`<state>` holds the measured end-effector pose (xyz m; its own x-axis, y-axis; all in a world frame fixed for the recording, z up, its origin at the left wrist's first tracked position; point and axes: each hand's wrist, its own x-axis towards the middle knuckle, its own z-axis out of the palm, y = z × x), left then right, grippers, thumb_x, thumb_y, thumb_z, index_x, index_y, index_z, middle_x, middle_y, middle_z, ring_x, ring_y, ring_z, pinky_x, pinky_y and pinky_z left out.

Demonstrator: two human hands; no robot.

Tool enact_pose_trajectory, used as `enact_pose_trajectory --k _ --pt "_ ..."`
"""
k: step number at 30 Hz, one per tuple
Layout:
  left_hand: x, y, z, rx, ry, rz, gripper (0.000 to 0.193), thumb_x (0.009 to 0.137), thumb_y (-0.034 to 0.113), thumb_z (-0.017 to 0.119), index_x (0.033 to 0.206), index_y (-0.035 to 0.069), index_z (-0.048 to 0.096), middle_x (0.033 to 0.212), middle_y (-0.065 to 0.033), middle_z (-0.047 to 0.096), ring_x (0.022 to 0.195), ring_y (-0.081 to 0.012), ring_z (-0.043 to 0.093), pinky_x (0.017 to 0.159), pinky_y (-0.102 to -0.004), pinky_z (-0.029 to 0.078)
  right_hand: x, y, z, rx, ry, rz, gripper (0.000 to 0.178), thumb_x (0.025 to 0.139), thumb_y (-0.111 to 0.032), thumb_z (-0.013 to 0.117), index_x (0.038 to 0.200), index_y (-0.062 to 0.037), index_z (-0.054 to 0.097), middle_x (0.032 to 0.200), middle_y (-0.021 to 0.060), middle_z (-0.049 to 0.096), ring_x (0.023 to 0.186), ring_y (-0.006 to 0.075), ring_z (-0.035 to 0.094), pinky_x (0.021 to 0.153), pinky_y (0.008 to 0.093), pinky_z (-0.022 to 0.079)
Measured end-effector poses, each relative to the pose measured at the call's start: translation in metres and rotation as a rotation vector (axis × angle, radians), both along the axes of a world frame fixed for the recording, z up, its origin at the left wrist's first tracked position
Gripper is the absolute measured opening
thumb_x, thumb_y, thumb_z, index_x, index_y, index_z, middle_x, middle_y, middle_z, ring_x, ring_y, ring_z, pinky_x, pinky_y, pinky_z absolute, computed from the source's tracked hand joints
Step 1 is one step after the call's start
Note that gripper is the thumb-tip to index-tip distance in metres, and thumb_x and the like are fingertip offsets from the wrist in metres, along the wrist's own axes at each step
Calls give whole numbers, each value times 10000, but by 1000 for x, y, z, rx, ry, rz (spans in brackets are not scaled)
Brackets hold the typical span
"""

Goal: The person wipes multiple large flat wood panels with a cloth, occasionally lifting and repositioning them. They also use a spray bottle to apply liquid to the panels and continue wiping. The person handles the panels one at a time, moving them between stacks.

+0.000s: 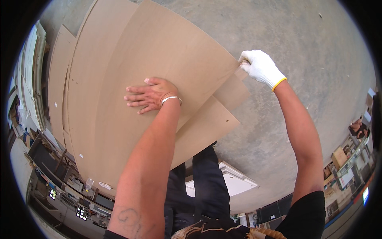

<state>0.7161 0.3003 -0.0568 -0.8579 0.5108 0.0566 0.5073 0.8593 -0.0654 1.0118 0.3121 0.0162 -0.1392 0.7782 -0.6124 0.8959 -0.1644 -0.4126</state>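
The left hand (153, 93) is bare, a white band (171, 99) round its wrist, and it lies flat on the large light-brown wooden panel (183, 51) — palm down, fingers spread and pointing left, grasping nothing. The right hand (260, 68) wears a white knitted glove with a yellow cuff edge; its fingers and thumb are curled in a pinch on the panel's right-hand corner.

That panel is the uppermost of several overlapping sheets, in front of the person and reaching up to the top of the view. A lower sheet (211, 123) with a small dark hole near its corner shows beneath it on the near side, and a smaller piece (232, 93) pokes out on the right. Further left lies a narrower board (57, 87).

Pale boards (30, 75) are stacked at the far left, and white panels (238, 182) lie on the concrete floor (306, 44) beside the dark trousers (209, 171). A clear bottle (89, 184) is at lower left, by the sheets' edge.
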Motion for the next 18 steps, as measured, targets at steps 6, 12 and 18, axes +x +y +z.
enact_pose_trajectory --k 6,12,18 --pt "-1 -1 -1 -10 -6 7 695 1013 411 362 1619 115 193 1692 -167 135 1566 -373 101 1197 -649 143 -6 -6 -5 157 -73 138 119 893 -203 627 866 -92 657 803 92 694 761 322 667 705 441 521" --pt "-2 -1 -1 -4 18 6 680 1009 409 366 1610 128 220 1687 -164 160 1561 -371 127 1184 -645 172 -16 -21 -6 284 -203 297 166 893 -224 661 856 -63 648 813 123 693 823 326 668 709 426 524" --pt "-3 -1 -4 0 49 -2 679 1006 417 362 1606 130 228 1678 -168 183 1558 -368 140 1174 -647 185 -8 -33 -4 -52 295 -600 191 951 -130 609 1063 -8 704 943 124 734 874 207 694 791 327 540"
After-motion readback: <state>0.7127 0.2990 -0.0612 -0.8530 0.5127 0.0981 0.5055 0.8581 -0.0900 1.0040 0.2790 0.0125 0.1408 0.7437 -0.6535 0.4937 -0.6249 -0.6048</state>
